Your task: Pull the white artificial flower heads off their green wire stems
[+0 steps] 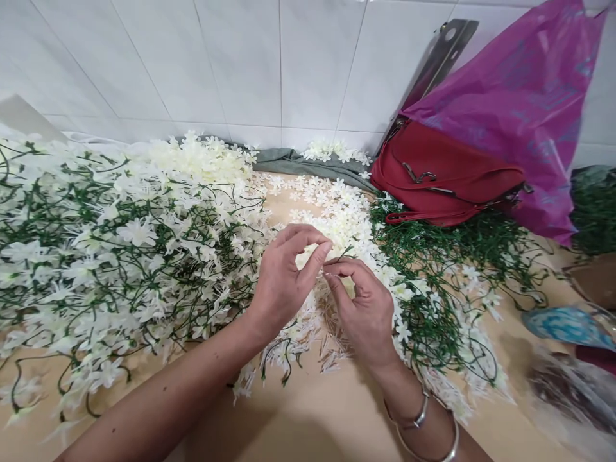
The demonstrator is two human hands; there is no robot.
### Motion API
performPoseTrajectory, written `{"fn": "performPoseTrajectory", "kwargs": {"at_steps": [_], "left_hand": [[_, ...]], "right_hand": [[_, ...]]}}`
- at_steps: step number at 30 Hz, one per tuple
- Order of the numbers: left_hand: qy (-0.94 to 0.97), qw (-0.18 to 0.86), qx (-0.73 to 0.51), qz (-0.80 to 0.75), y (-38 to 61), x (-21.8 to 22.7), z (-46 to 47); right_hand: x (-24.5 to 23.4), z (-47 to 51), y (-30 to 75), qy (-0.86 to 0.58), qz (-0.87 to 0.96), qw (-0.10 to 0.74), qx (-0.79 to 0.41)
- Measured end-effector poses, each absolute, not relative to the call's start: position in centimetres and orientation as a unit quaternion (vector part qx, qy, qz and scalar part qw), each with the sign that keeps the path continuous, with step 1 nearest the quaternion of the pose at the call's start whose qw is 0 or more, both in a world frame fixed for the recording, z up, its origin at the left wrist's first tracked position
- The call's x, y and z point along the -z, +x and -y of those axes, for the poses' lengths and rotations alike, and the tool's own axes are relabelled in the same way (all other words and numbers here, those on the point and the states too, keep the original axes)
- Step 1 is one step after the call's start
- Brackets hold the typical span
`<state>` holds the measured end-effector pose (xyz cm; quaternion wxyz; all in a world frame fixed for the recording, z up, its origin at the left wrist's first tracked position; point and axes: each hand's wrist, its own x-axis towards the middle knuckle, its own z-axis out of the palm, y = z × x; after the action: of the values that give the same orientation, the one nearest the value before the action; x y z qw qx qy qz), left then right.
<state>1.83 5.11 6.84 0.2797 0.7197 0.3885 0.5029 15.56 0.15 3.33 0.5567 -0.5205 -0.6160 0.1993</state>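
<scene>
My left hand [293, 273] is closed in a pinch, thumb against fingertips; whatever lies between them is too small to make out. Just right of it, my right hand [363, 308] pinches a thin green plastic stem [347, 252], whose end pokes out above the index finger. The two sets of fingertips nearly meet. Beneath and behind the hands lie loose white artificial flower heads [337, 205]. Thin pale stamen pieces [334, 346] are scattered below them. To the left is a large heap of assembled white artificial flowers [144, 256] on green stems.
Right of the hands lies a pile of green plastic stems [433, 321]. A red handbag [443, 173] and a purple plastic bag [520, 102] rest against the white tiled wall [240, 58]. A clear plastic bag [568, 398] sits at the tan table's [298, 423] right.
</scene>
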Motion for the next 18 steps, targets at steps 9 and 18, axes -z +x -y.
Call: {"fn": "performPoseTrajectory", "kwargs": {"at_steps": [9, 18], "left_hand": [[0.699, 0.411, -0.446, -0.379, 1.5, -7.3, -5.4], [0.716, 0.46, -0.398, -0.343, 0.4, -8.3, -6.2]], "right_hand": [[-3.4, -0.1, 15.8, -0.486, 0.708, 0.51, -0.042], [-6.1, 0.3, 18.3, -0.475, 0.545, 0.663, -0.195]]}}
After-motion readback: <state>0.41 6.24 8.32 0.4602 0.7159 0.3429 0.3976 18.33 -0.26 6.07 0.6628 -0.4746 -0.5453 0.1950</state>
